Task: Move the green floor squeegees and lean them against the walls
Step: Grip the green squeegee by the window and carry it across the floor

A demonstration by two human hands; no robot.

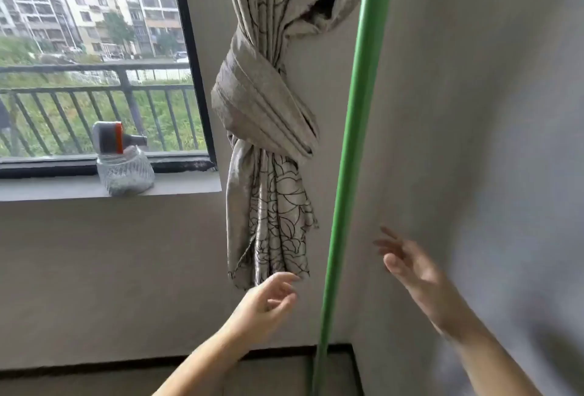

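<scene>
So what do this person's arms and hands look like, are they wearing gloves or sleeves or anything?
Nothing is worn on what shows. The left hand and right hand are bare, with no gloves, and I can see no rings. Both forearms are bare as far as the bottom edge of the picture, with no sleeve, watch or band in sight. The right hand is blurred, so small details on it cannot be told.

Single head-worn wide-angle view, facing forward and slightly down into a room corner at close range, with straight edges bowed by the lens. Left portion takes in the black-framed window (189, 57) and grey sill (79, 188); centre holds the knotted beige patterned curtain (268, 130) and the long green pole (350, 155) rising out of frame. Both bare forearms enter from the bottom edge; the dark skirting strip (94, 368) sits lowest.
</scene>
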